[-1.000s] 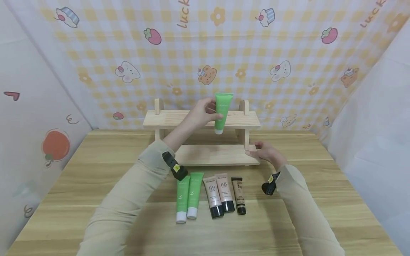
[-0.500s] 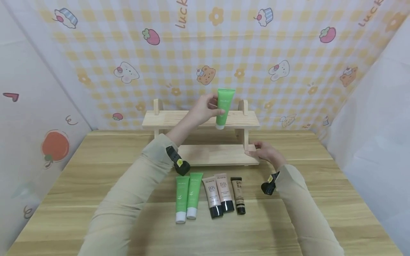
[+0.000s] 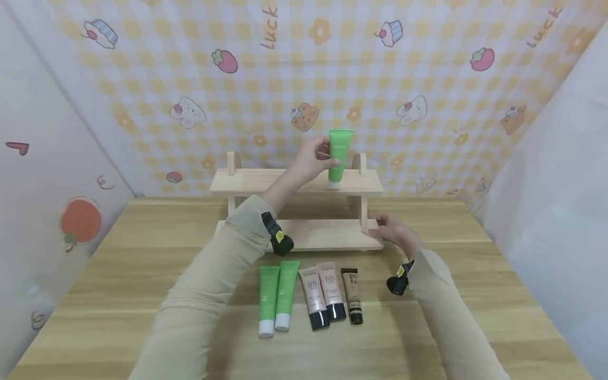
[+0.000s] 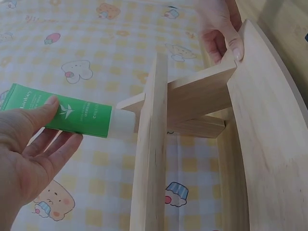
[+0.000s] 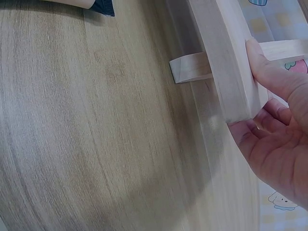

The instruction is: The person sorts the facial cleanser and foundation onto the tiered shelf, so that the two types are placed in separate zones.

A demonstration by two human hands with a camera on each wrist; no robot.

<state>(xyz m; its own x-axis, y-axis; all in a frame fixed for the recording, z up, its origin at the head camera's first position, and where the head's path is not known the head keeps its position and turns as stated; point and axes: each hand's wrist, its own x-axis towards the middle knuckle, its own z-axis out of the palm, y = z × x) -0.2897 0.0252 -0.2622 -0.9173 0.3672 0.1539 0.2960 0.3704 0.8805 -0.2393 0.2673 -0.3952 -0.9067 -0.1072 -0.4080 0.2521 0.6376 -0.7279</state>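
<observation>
A green tube with a white cap stands cap-down at the upper board of a two-tier wooden rack, towards its right end. My left hand pinches this tube between thumb and fingers. In the left wrist view the white cap is right at the upper board's edge. My right hand grips the right end of the rack's lower board. The right wrist view has the thumb on top of that board and the fingers beneath it.
Two more green tubes lie on the wooden table before the rack. Right of them lie two pinkish BB cream tubes with black caps and a slim beige tube. A checked cloth hangs behind the rack.
My left hand has carried the green tube to the right, and its cap now overlaps the upper board. My right hand keeps its grip on the lower board.
</observation>
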